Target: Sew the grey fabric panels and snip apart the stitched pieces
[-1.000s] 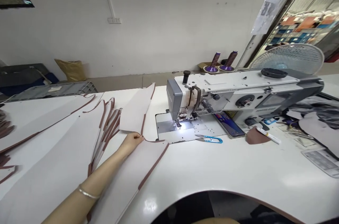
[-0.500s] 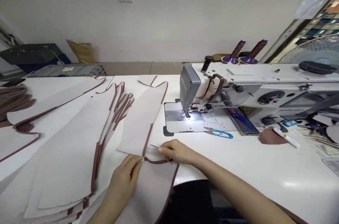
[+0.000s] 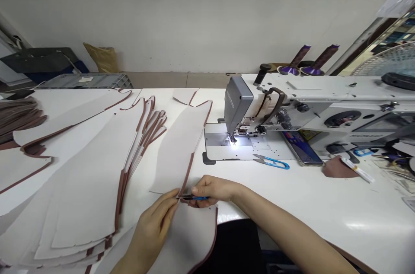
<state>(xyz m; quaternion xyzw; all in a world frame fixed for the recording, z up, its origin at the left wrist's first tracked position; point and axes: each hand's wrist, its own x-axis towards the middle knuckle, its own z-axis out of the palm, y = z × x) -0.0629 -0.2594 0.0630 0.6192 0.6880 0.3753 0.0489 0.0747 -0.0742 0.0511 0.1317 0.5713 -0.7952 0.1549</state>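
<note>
My left hand (image 3: 154,222) pinches the edge of a pale fabric panel (image 3: 177,144) with brown edging, at a narrow joint between it and a second pale panel (image 3: 188,233) nearer my body. Closed around blue-handled thread snips (image 3: 199,198), my right hand (image 3: 210,192) is just to the right of the left one. The blades of the snips reach the joint by my left fingertips. Part of the snips is hidden by my right fingers. A stack of similar panels (image 3: 87,179) lies to the left of my left hand.
A sewing machine (image 3: 240,101) with its lamp lit stands to the right. In front of it lie other blue thread snips (image 3: 272,161), a phone (image 3: 303,148) and a brown scrap (image 3: 339,168). Two thread cones (image 3: 298,58) stand behind. Folded brown pieces (image 3: 19,118) lie far left.
My right hand has brought the snips down and left, so the blades now meet the joint at my left fingers. The camera view has shifted slightly.
</note>
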